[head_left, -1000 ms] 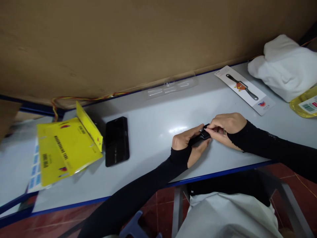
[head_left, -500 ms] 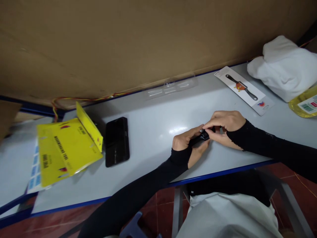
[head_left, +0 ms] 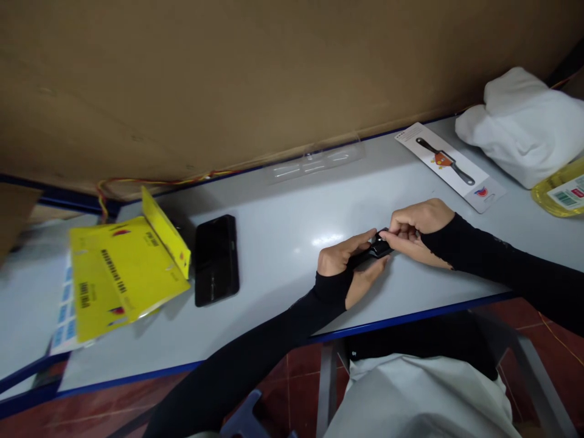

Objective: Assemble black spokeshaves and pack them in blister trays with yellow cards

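Over the front half of the table I hold a black spokeshave [head_left: 379,247], like the one pictured on the card at the back. My left hand [head_left: 336,260] is wrapped around its left handle, thumb and fingers along both sides. At the metal middle part, the fingertips of my right hand [head_left: 420,226] pinch together, with the other fingers curled in. The tool's right handle is mostly hidden behind that hand, and the small part under the fingertips cannot be made out.
The packaging card [head_left: 449,165] lies back right, near a white cloth bundle [head_left: 524,125] and a yellow-liquid bottle [head_left: 563,191]. A clear plastic blister [head_left: 314,161] rests by the cardboard wall. Left are a black phone [head_left: 216,260] and a yellow folder [head_left: 125,277].
My right hand has shifted slightly to the right along the spokeshave, and its fingers are more curled, uncovering more of the metal middle. My left hand keeps its hold.
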The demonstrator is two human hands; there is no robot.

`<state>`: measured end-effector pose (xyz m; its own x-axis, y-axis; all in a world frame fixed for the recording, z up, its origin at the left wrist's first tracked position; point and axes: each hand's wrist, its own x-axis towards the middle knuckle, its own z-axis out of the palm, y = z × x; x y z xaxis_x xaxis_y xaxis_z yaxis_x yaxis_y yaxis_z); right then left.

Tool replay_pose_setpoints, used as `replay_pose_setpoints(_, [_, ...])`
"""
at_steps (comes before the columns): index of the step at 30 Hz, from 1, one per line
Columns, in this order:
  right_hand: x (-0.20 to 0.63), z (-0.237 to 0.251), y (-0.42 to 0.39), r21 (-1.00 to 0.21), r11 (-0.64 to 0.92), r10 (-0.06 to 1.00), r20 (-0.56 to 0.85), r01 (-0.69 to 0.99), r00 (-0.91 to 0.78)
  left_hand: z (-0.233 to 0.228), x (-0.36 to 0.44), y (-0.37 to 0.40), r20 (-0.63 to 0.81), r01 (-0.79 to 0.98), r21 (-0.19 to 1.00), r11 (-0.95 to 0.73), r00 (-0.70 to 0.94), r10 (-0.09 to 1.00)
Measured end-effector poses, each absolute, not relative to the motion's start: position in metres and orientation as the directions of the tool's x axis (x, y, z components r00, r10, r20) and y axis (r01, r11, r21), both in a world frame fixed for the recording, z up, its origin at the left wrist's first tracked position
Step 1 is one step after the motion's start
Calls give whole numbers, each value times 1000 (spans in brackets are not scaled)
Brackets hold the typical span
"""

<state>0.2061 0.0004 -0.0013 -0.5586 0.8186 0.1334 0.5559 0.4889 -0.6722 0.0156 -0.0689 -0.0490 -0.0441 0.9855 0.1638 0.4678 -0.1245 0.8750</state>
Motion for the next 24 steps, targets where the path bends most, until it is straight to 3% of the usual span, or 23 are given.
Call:
replay_pose_setpoints(5, [205, -8, -8, -517, 626, 766, 268, 583, -585, -49, 14, -67, 165, 429, 893, -137, -28, 986])
replay_pose_setpoints(11, [206, -12, -11, -464, 668, 740, 328, 581, -588, -44, 14, -67, 168, 427, 894, -134, -42, 985])
replay_pose_setpoints(19, [211, -1, -15, -596, 605, 786, 339, 528, -518, -41, 13, -67, 115, 403, 911, -85, -51, 992])
replay_pose_setpoints(24, [215, -1, -22, -558, 652, 743, 332, 513, -581, -42, 12, -67, 128, 388, 917, -93, -67, 990])
